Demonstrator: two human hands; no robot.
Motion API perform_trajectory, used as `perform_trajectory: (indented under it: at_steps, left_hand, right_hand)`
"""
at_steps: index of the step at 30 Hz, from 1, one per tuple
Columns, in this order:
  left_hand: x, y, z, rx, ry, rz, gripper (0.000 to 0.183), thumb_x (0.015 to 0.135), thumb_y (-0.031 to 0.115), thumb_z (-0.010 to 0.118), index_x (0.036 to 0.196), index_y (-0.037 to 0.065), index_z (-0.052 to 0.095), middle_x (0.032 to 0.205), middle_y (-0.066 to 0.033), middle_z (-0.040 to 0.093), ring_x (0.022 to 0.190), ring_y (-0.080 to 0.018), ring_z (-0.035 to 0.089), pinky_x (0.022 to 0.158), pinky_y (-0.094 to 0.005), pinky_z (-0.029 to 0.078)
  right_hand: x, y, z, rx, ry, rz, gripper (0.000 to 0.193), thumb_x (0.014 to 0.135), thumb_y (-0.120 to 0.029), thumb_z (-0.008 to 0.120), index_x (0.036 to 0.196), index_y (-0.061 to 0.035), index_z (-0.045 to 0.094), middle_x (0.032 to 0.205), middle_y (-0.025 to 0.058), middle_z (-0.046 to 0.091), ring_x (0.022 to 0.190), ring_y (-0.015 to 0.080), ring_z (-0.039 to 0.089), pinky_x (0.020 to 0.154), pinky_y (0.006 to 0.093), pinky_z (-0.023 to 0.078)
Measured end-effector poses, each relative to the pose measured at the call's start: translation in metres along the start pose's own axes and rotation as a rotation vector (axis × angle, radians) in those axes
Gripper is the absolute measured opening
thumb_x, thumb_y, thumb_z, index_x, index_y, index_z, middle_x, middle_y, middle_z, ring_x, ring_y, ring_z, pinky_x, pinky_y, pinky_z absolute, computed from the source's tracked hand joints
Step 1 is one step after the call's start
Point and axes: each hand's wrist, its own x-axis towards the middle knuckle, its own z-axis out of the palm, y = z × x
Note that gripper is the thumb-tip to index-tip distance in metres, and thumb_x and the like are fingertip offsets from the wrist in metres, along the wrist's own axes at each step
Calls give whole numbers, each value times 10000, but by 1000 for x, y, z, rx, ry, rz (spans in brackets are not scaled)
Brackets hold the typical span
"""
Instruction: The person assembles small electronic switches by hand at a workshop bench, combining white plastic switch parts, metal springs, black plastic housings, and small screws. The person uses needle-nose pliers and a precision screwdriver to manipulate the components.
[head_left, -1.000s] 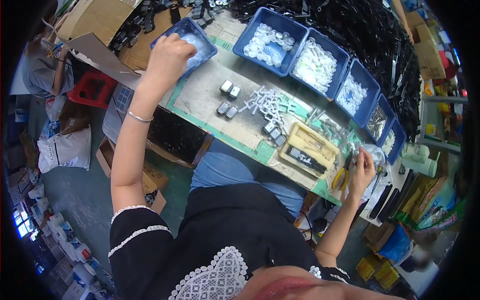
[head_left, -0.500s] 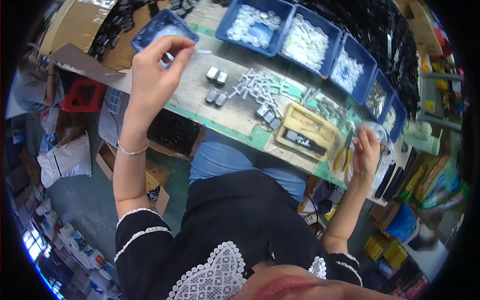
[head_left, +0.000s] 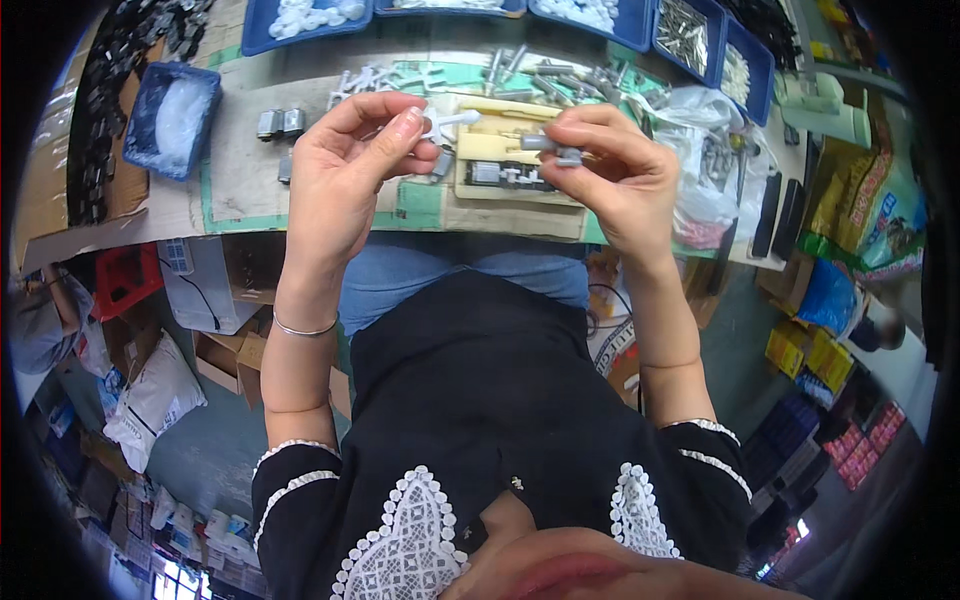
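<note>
Over the bench my left hand [head_left: 355, 165] is closed, pinching a small white plastic piece [head_left: 458, 118] with a rounded end. Facing it, my right hand [head_left: 625, 175] grips a grey cylindrical part [head_left: 540, 143] between thumb and fingers. The two pieces are apart. Below and between the hands lies a cream-coloured fixture block [head_left: 490, 112], partly covered by my fingers. A black part with pale fittings [head_left: 500, 175] sits in its slot. Beside my left hand are small silver metal blocks [head_left: 280, 124], and white branched plastic pieces [head_left: 365, 80] lie behind it.
Blue bins [head_left: 640, 25] of white and metal parts line the back. A blue tub [head_left: 172, 120] holding whitish material stands at left, near a pile of black parts [head_left: 165, 30]. Grey metal cylinders [head_left: 560, 80] lie behind the fixture. At right are a clear plastic bag [head_left: 700, 115] and black bars [head_left: 778, 215].
My left hand has come away from the blue tub toward the middle with the white piece. My right hand has moved left over the fixture, now with a grey part. The view has shifted.
</note>
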Motion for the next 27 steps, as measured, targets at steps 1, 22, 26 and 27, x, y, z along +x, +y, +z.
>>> perform_trajectory:
  at_steps: [1,22,26,27]
  left_hand:
    - [0,-3,2,-5,-2,-17,195,870,88,614,1023,-32,599,880,-92,628,752,-139,631,672,-248,533]
    - [2,-12,15,14,-84,-169,210,847,53,636,1032,-45,614,882,-93,651,760,-133,636,682,-231,534]
    - [-8,-16,26,672,-51,356,178,806,18,659,983,1,653,850,-83,653,753,-152,632,650,-249,525]
    - [-8,-16,25,673,-57,355,178,806,18,659,983,1,653,850,-83,653,753,-152,632,650,-249,525]
  right_hand:
    - [-1,0,1,-2,10,8,345,695,128,683,1022,21,657,1106,109,550,952,151,587,774,243,557]
    - [-10,6,-2,-359,-74,-142,341,700,79,718,1028,14,657,1074,143,576,932,185,617,763,259,565]
    - [-15,11,0,-91,30,3,327,715,48,718,1032,8,651,1049,112,596,929,162,618,766,256,555]
    - [-16,11,-1,14,52,61,314,725,19,722,1030,-3,654,1024,89,612,912,145,623,764,260,554]
